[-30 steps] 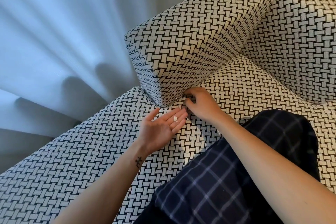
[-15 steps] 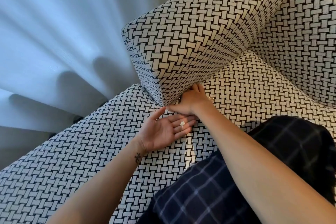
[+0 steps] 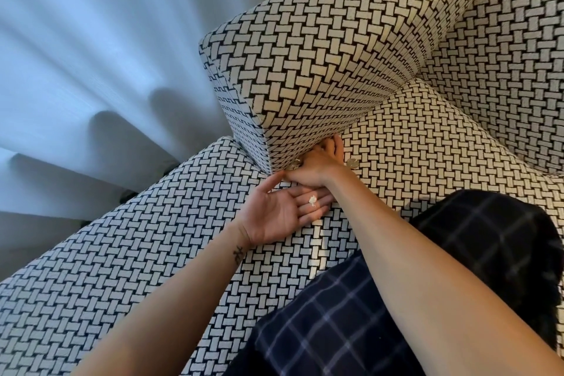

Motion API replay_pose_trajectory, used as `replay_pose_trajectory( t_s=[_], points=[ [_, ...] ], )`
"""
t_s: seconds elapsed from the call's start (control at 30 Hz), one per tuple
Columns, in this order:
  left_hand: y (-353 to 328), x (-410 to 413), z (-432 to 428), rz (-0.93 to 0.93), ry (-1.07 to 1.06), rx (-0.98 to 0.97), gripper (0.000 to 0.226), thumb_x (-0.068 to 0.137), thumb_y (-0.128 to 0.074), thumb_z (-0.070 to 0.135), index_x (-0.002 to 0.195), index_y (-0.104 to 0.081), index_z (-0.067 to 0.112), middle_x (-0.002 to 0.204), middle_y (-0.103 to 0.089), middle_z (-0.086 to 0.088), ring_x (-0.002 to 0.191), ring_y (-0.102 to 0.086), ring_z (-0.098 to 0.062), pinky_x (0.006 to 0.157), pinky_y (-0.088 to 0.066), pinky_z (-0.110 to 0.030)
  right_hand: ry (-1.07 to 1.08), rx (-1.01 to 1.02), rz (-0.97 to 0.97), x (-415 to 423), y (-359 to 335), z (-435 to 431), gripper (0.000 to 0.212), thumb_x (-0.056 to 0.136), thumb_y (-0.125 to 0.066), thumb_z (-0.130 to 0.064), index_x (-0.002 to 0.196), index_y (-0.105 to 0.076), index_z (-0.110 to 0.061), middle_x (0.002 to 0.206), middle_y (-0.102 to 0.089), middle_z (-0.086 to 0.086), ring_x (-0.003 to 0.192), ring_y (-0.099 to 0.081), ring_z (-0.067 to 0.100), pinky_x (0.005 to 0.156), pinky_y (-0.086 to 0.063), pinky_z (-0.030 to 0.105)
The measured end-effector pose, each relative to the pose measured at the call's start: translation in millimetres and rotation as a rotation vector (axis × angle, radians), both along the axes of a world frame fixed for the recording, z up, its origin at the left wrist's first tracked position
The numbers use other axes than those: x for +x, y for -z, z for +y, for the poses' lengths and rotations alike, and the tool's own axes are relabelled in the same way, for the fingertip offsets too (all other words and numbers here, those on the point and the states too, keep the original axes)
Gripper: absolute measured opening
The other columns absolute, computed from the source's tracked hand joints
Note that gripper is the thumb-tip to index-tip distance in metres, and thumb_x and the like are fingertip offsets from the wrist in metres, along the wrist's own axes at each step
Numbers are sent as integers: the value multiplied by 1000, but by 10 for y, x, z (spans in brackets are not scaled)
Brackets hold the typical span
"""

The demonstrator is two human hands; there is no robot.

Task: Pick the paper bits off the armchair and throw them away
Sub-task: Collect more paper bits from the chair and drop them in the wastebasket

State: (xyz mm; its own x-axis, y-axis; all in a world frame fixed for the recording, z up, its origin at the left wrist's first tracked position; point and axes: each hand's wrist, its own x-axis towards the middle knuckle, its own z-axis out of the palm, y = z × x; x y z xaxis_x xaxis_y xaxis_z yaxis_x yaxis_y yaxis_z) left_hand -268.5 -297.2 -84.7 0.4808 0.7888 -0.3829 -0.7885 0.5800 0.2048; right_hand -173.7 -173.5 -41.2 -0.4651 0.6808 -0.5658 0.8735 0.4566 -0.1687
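Note:
The armchair [image 3: 427,143] is covered in a black-and-white woven pattern. My left hand [image 3: 283,210] lies palm up on the seat just in front of the armrest [image 3: 320,48]. A small white paper bit [image 3: 312,200] rests on its flat fingers. My right hand [image 3: 314,166] is directly above the left fingertips, with its fingers pushed into the gap where the armrest meets the seat. The fingertips are hidden in that gap, so what they touch cannot be seen. Small round gold-coloured pieces [image 3: 352,162] show beside the right wrist.
A dark blue checked cloth [image 3: 351,323] lies over my lap at the lower right. A pale curtain [image 3: 91,55] hangs in folds left of the chair. The chair back [image 3: 512,70] rises at the right.
My right hand has slid from the seat's front corner deeper into the gap under the armrest. The left hand has stayed palm up with the paper bit on it.

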Motion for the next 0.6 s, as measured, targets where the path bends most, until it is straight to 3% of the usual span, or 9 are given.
replay_pose_trajectory(
  t_s=[0.23, 0.4, 0.6],
  points=[
    [-31, -3, -1, 0, 12, -10, 79, 103, -36, 51, 153, -32, -9, 159, -31, -31, 151, -30, -39, 128, -13, -48, 58, 14, 212, 131, 1, -65, 56, 88, -47, -74, 121, -71, -35, 155, -42, 4, 152, -5, 29, 120, 20, 43],
    [-36, -12, -8, -29, -5, -47, 79, 103, -39, 50, 153, -31, -10, 161, -27, -31, 153, -25, -40, 128, -12, -48, 105, -11, 352, 220, 39, -76, 40, 89, -55, -68, 111, -74, -41, 142, -51, 4, 149, -13, 27, 119, 22, 41],
    [-2, -14, -13, -77, -28, -112, 79, 105, -34, 51, 155, -27, -10, 162, -25, -32, 153, -23, -41, 129, -9, -48, 159, -212, 421, 406, -185, -81, 46, 87, -57, -71, 123, -67, -44, 161, -34, -2, 154, 2, 13, 119, 20, 38]
  ],
)
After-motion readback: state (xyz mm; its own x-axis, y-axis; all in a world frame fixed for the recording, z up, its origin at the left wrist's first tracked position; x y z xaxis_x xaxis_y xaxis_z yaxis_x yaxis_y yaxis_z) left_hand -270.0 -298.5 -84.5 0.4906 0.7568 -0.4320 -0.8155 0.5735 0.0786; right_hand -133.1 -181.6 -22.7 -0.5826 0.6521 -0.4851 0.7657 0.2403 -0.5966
